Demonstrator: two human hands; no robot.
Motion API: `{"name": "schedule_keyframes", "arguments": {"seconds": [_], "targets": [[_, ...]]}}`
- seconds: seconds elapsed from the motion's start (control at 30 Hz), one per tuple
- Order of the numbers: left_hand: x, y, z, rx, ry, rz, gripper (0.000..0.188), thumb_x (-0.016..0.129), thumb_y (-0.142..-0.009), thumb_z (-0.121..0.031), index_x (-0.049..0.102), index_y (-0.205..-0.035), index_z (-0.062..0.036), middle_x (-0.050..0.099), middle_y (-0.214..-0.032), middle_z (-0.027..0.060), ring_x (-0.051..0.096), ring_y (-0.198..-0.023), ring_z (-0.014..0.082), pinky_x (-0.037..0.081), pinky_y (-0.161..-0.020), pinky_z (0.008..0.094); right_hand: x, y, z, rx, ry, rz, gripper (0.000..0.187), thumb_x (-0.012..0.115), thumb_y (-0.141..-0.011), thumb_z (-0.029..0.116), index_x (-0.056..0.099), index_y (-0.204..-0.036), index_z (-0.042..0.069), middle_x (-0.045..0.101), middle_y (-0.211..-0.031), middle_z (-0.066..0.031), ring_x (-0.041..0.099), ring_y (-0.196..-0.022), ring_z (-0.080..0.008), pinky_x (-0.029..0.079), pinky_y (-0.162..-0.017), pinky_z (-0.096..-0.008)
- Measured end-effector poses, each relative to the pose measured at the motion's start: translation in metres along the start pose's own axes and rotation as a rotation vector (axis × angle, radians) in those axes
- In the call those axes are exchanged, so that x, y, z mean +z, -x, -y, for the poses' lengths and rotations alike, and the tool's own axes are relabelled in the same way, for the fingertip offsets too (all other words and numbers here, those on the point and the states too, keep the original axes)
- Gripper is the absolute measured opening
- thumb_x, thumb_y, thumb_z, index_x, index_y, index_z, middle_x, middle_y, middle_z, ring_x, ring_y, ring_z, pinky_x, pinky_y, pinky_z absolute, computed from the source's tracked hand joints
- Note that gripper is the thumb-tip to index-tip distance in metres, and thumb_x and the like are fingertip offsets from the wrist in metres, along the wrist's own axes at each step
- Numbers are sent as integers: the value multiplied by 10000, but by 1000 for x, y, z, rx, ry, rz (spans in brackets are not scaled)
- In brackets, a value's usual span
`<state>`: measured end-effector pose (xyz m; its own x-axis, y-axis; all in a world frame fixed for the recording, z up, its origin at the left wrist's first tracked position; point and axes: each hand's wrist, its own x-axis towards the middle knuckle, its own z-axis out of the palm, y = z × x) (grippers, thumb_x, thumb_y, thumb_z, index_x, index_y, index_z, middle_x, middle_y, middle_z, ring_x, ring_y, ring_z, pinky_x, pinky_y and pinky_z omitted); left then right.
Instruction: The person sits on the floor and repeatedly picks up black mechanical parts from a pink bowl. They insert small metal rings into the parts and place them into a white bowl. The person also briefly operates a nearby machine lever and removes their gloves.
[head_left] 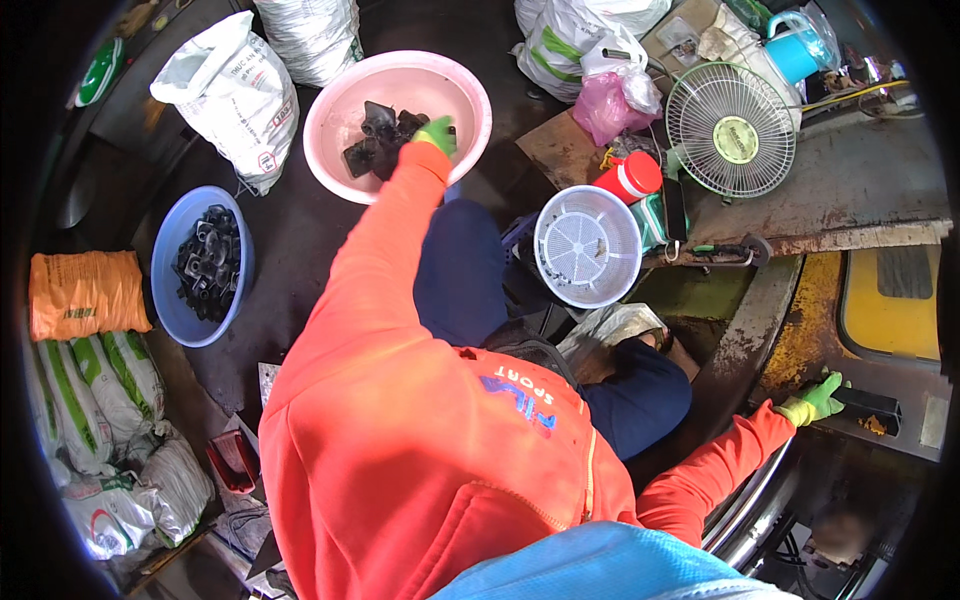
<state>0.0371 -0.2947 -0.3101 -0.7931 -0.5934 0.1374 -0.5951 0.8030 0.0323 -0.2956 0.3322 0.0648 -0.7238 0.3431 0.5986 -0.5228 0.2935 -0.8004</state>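
My left hand (437,138), in a green and yellow glove, reaches into a pink basin (318,140). It is over a pile of black, angular parts (378,122), and its fingers are smeared, so any hold is hidden. Out to the right, my right hand (814,402), gloved alike, is closed at the near end of a dark, box-shaped metal piece (868,408) on the machine. What its fingers grip cannot be made out. A blue basin (165,275) at the left holds many similar black parts (210,262).
A white plastic basket (588,246) stands right of my legs, beside a red jug (634,177). The fan (731,130) sits behind it on a metal ledge. White sacks (235,100) stand at the back left. A yellow machine panel (893,300) rises at the right.
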Motion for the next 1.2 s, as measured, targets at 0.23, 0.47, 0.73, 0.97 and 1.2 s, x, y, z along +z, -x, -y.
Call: {"name": "schedule_keyframes", "arguments": {"seconds": [0.23, 0.47, 0.73, 0.97, 1.2], "targets": [[-72, 65, -222, 281, 1331, 312, 218, 590, -886, -234, 682, -951, -47, 661, -995, 79, 629, -923, 180, 510, -794, 324, -26, 50, 23, -88, 31, -141, 734, 653, -861, 233, 227, -1395, -37, 548, -1139, -227, 632, -903, -306, 507, -838, -358], [-200, 52, -323, 461, 1769, 876, 349, 601, -923, -347, 692, -938, -10, 688, -875, 90, 638, -797, 163, 502, -750, 309, -13, 239, -2, -500, 375, 43, 486, 624, -819, 124, 458, -1246, -41, 514, -1193, -205, 530, -1061, -327, 423, -923, -427], [-380, 140, -506, 1527, 1333, 324, 767, 642, -872, -419, 333, -1442, -9, 394, -1450, 222, 383, -1347, 342, 317, -1105, 410, 30, 311, -54, 74, 179, 692, 541, 664, -797, 151, 483, -1272, -32, 506, -1291, -208, 508, -1153, -327, 395, -992, -430], [-402, 203, -561, 1407, 1609, 1350, 348, 598, -915, -293, 548, -1027, 33, 665, -786, 92, 627, -679, 135, 498, -610, 288, -50, 315, -38, 263, 76, 669, 529, 660, -803, 156, 489, -1267, -31, 514, -1280, -201, 515, -1142, -322, 401, -985, -426], [-386, 253, -564, 1799, 1560, 1265, 246, 596, -870, -284, 612, -880, -38, 610, -821, 143, 620, -737, 239, 477, -642, 361, -195, 322, -38, 510, 193, 385, 517, 656, -809, 162, 495, -1262, -29, 522, -1268, -194, 522, -1131, -318, 406, -978, -423]]}}
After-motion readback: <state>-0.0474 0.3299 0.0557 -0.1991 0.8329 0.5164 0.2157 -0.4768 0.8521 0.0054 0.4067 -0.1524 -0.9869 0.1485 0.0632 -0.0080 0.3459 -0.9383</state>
